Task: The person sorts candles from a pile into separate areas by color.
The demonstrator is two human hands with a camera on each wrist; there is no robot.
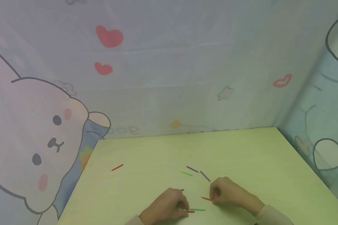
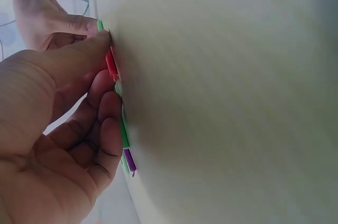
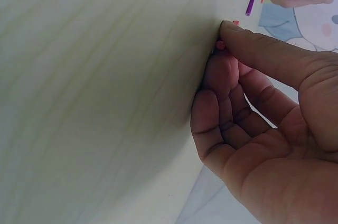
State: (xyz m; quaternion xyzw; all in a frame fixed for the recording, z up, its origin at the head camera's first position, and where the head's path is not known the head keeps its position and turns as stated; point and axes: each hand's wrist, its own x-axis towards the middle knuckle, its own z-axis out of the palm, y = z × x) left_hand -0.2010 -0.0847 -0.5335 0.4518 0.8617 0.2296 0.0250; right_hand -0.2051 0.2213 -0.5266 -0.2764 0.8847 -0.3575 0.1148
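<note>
My left hand (image 1: 167,206) is low on the table, thumb and fingertips pinching a thin red candle (image 2: 111,65) that lies along the surface. Just past those fingertips is a green candle (image 1: 197,209), and a purple candle (image 1: 182,189) pokes out behind the hand. To the right, my right hand (image 1: 232,193) pinches an orange-red candle (image 1: 206,198) by one end, close to the tabletop. In the right wrist view most of this candle is hidden by the thumb; only its reddish end (image 3: 221,45) shows clearly.
Farther back lie two purple candles (image 1: 192,169) and a light green candle (image 1: 186,173). A separate red candle (image 1: 117,167) lies at the left of the pale yellow-green table (image 1: 146,153). Printed cloth walls (image 1: 163,62) stand along the table's back and sides.
</note>
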